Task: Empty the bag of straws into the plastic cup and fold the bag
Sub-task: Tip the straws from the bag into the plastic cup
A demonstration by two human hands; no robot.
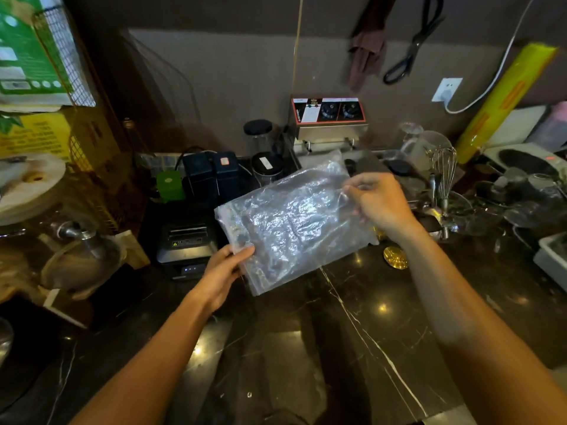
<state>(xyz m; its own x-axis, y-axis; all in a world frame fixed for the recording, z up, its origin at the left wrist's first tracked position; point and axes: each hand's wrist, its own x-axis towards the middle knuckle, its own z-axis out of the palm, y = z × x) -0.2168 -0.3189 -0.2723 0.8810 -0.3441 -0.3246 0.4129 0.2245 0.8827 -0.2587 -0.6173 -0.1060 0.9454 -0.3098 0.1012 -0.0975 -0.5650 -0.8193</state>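
A clear, crinkled plastic bag (291,222) hangs flat and spread out in the air above the dark marble counter (306,348). It looks empty; I see no straws in it. My left hand (222,273) pinches its lower left corner between thumb and fingers. My right hand (379,202) pinches the upper right edge. The bag stretches diagonally between the two hands. I cannot pick out the plastic cup or the straws among the clutter at the back.
A black receipt printer (184,243) sits behind my left hand, with dark canisters (211,173) and jars beyond. A steel fryer (328,121) stands at the back. A whisk (443,176), glassware and a tray crowd the right. A gold disc (395,257) lies on the counter.
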